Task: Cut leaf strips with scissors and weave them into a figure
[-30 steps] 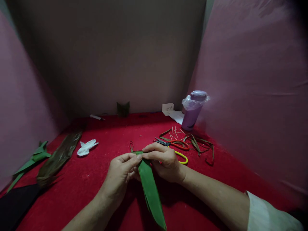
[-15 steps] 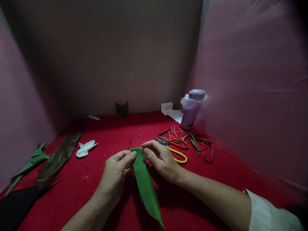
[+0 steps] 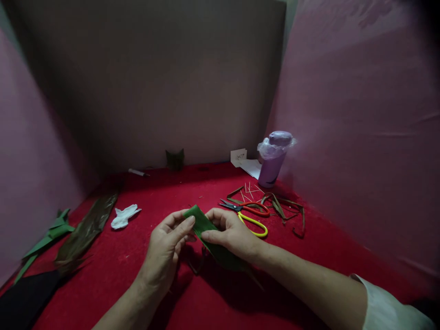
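A long green leaf [image 3: 201,222] is held over the red table cloth [image 3: 165,192], tilted so its blunt end points up and left. My left hand [image 3: 167,252] pinches that upper end between thumb and fingers. My right hand [image 3: 231,233] grips the leaf just below, with the thumb on top, and hides most of its length. The leaf's lower part runs under my right wrist.
Scissors with red and yellow handles [image 3: 249,213] lie just right of my hands, with toothpicks [image 3: 249,189] and brown leaf strips [image 3: 287,208] beyond. A purple cup [image 3: 275,158] and white papers [image 3: 245,160] stand at the back right. A crumpled tissue [image 3: 123,215], a dark leaf [image 3: 85,229] and green leaves [image 3: 48,236] lie left.
The leaf has swung from pointing straight toward me to lying slantwise under my right hand. My right hand has shifted from the tip down onto the blade.
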A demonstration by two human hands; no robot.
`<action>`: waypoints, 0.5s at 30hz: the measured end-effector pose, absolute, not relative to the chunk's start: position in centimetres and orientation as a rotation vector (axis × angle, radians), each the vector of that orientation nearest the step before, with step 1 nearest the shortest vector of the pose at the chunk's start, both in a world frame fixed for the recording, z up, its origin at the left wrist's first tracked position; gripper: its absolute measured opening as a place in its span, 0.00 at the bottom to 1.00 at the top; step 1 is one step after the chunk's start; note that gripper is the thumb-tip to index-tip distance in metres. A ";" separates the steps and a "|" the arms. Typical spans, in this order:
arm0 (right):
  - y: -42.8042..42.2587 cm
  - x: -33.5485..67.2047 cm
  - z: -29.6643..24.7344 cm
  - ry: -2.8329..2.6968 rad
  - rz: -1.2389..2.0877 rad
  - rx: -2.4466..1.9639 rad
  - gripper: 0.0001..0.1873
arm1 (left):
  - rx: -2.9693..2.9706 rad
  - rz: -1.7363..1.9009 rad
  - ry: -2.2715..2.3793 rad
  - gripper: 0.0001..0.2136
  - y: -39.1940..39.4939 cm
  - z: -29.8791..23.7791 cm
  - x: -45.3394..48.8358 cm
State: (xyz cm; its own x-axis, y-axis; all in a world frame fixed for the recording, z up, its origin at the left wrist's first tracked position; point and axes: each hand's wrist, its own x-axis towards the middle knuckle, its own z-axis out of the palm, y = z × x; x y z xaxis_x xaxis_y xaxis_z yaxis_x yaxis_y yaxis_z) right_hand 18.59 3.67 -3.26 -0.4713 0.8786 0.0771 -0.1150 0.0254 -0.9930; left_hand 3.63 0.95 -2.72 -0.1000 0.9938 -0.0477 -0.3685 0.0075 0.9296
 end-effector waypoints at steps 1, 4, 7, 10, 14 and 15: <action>3.8 18.8 -3.1 -1.514 1.590 -0.815 0.09 | 0.867 1.426 1.020 0.11 1.0 -2.5 3.6; 4.0 19.1 -2.8 -1.565 1.654 -0.806 0.09 | 0.931 1.414 1.046 0.10 1.0 -2.0 3.3; 4.0 19.2 -2.6 -1.609 1.687 -0.800 0.09 | 0.989 1.379 1.069 0.07 1.1 -1.7 3.0; 4.0 19.3 -2.5 -1.638 1.698 -0.797 0.09 | 1.018 1.349 1.085 0.07 1.2 -1.7 2.8; 4.1 19.6 -2.4 -1.660 1.710 -0.795 0.08 | 1.019 1.333 1.091 0.07 1.2 -1.9 2.7; 4.1 19.7 -2.4 -1.660 1.718 -0.795 0.08 | 1.009 1.336 1.091 0.07 1.2 -2.0 2.7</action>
